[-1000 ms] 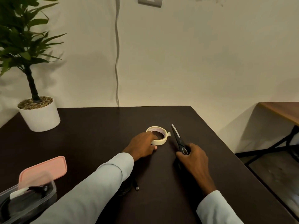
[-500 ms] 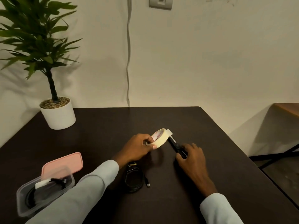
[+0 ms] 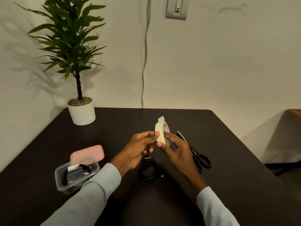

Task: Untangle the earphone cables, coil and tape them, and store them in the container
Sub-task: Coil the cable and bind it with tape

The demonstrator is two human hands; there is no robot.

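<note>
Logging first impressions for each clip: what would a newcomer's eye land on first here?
The roll of tape held up over the middle of the dark table, pinched between the left hand and right hand, with a loose end sticking up. Next, the tall potted plant at the far left corner against the wall. Then the scissors lying right of the hands and the coiled black cable beneath them.

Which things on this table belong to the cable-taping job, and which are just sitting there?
Belong to the job:
- tape roll, held up by left hand and right hand
- coiled black cable on the table
- scissors lying at the right
- clear container with a taped coil inside
- pink lid behind it

Just lying about:
- potted plant
- wall switch
</note>
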